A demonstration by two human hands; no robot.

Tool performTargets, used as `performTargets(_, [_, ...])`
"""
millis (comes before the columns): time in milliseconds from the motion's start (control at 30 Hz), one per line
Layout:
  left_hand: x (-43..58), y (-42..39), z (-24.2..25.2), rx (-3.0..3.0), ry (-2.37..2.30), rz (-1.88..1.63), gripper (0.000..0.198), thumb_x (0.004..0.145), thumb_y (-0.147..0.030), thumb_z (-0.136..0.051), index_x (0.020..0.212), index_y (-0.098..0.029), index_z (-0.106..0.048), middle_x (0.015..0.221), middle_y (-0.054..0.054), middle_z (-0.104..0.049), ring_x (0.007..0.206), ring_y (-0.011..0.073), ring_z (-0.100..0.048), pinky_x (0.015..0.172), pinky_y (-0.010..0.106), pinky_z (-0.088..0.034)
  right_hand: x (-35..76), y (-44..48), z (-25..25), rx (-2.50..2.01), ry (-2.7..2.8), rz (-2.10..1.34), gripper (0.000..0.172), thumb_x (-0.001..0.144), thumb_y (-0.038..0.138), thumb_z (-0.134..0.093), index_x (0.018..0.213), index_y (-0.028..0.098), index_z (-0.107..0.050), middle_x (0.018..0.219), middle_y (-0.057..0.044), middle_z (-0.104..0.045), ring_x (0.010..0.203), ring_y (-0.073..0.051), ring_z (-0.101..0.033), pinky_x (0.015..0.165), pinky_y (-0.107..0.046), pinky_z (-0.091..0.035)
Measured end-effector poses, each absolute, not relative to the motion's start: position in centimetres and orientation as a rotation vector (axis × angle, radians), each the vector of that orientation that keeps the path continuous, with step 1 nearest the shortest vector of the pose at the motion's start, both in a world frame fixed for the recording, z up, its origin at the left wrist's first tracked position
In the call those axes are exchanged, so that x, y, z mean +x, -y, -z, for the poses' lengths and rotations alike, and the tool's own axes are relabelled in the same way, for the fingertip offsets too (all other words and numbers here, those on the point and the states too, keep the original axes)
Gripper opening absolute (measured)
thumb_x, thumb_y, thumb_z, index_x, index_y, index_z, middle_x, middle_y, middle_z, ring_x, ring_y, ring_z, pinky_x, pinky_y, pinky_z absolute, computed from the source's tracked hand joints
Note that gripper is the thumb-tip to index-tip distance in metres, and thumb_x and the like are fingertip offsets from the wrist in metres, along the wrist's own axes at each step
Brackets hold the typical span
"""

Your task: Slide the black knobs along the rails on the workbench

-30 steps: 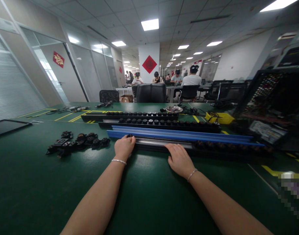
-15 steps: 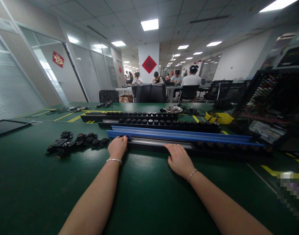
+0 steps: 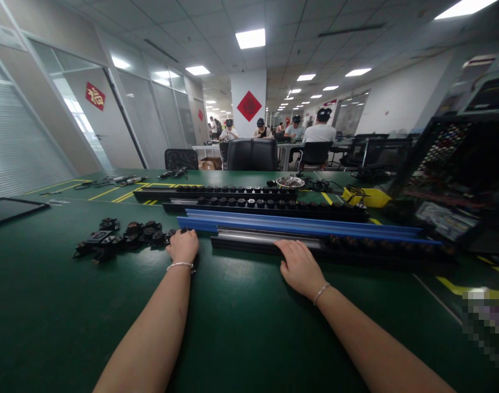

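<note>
My left hand (image 3: pixel 182 246) is closed, its fingers curled on a small black part (image 3: pixel 186 230) that is mostly hidden by them. It is at the right edge of a pile of black parts (image 3: pixel 134 234), apart from the near rail's left end. My right hand (image 3: pixel 301 267) bends over the front edge of the near black rail (image 3: pixel 241 238), thumb low and fingertips on it. Bare silvery metal shows along the rail's left half, while a row of black parts (image 3: pixel 367 243) sits along its right half. Just behind lies a long blue rail (image 3: pixel 249 221).
Two more black rails with rows of parts, one of them a middle rail (image 3: pixel 314 208), lie farther back. Beyond are a round metal dish (image 3: pixel 290 182), a yellow tray (image 3: pixel 367 197) and cables. A dark flat panel (image 3: pixel 12 210) lies at left; several people sit in the background.
My left hand has moved left, from the near rail's left end to the pile, with the small black part. My right hand has stayed on the rail.
</note>
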State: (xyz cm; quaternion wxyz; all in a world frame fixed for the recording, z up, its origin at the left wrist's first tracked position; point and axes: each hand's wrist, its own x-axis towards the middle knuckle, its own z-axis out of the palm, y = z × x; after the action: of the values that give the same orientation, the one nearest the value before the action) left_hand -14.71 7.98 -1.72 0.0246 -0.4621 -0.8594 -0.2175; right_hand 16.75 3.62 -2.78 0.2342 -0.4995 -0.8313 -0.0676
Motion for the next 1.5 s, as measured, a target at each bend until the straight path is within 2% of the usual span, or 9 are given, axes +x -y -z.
performTargets(167, [-15.2, -8.0, 2.5, -1.352, 2.645, 0.715, 0.042, 0.087, -0.034, -0.033, 0.103, -0.019, -0.069, 0.134, 0.016, -0.046, 0.120, 0.0362, -0.040, 0.089, 0.053, -0.040, 16.9, -3.6, 2.8, -1.374, 2.282, 0.194, 0.049, 0.076, 0.014, -0.042, 0.124, 0.017, -0.050, 0.126, -0.007, -0.055, 0.118, -0.019, -0.046, 0.109, -0.040, -0.023])
performTargets(333, [-14.3, -8.3, 2.2, -1.284, 2.514, 0.844, 0.033, 0.084, -0.032, -0.043, 0.103, -0.023, -0.069, 0.141, 0.015, -0.038, 0.122, 0.0361, -0.038, 0.091, 0.054, -0.039, 16.8, -3.6, 2.8, -1.375, 2.279, 0.209, 0.049, 0.076, 0.014, -0.042, 0.124, 0.017, -0.051, 0.125, -0.007, -0.056, 0.117, -0.020, -0.046, 0.108, -0.039, -0.024])
performTargets(433, [-12.8, -8.5, 1.7, -1.404, 2.267, 0.941, 0.030, 0.084, -0.029, -0.045, 0.103, -0.022, -0.067, 0.140, 0.011, -0.041, 0.123, 0.0334, -0.038, 0.093, 0.051, -0.040, 16.8, -3.6, 2.8, -1.367, 2.267, 0.203, 0.049, 0.076, 0.013, -0.042, 0.124, 0.017, -0.051, 0.124, -0.007, -0.057, 0.116, -0.019, -0.046, 0.108, -0.039, -0.024])
performTargets(567, [-10.2, -8.4, 1.4, -1.750, 1.882, 0.985, 0.032, 0.087, -0.028, -0.041, 0.110, -0.020, -0.063, 0.136, 0.009, -0.047, 0.126, 0.0271, -0.038, 0.102, 0.045, -0.035, 16.9, -3.6, 2.5, -1.390, 2.151, 0.270, 0.039, 0.078, 0.018, -0.043, 0.115, 0.018, -0.057, 0.119, -0.006, -0.059, 0.116, -0.019, -0.047, 0.108, -0.039, -0.025])
performTargets(733, [-7.3, -7.4, 1.4, -2.216, 1.559, 0.842, 0.035, 0.090, -0.031, -0.039, 0.121, -0.023, -0.054, 0.136, 0.006, -0.048, 0.130, 0.0225, -0.036, 0.106, 0.042, -0.032, 18.0, -4.0, 2.0, -1.606, 1.838, 0.488, 0.035, 0.081, 0.023, -0.043, 0.110, 0.016, -0.060, 0.123, -0.010, -0.056, 0.125, -0.026, -0.037, 0.108, -0.047, -0.021])
performTargets(900, [-6.6, -7.1, 1.7, -2.396, 1.553, 0.682, 0.040, 0.093, -0.038, -0.034, 0.128, -0.025, -0.048, 0.135, 0.004, -0.049, 0.130, 0.0220, -0.037, 0.107, 0.043, -0.029, 19.4, -4.7, 2.2, -1.821, 1.662, 0.533, 0.038, 0.080, 0.028, -0.044, 0.110, 0.012, -0.060, 0.129, -0.015, -0.050, 0.127, -0.031, -0.032, 0.103, -0.049, -0.027])
performTargets(1100, [-6.8, -7.2, 1.8, -2.455, 1.528, 0.623, 0.040, 0.092, -0.043, -0.034, 0.124, -0.027, -0.051, 0.137, 0.005, -0.048, 0.124, 0.0222, -0.042, 0.106, 0.045, -0.030, 19.7, -4.9, 2.4, -1.843, 1.681, 0.483, 0.038, 0.081, 0.027, -0.041, 0.109, 0.012, -0.062, 0.120, -0.013, -0.058, 0.124, -0.031, -0.035, 0.102, -0.051, -0.028])
performTargets(1500, [-6.8, -7.1, 2.0, -2.461, 1.517, 0.600, 0.034, 0.090, -0.044, -0.039, 0.111, -0.029, -0.060, 0.135, 0.003, -0.049, 0.124, 0.0237, -0.043, 0.100, 0.044, -0.036, 19.8, -5.0, 2.4, -1.759, 1.728, 0.447, 0.033, 0.081, 0.026, -0.043, 0.102, 0.013, -0.065, 0.118, -0.011, -0.059, 0.122, -0.028, -0.038, 0.104, -0.045, -0.030])
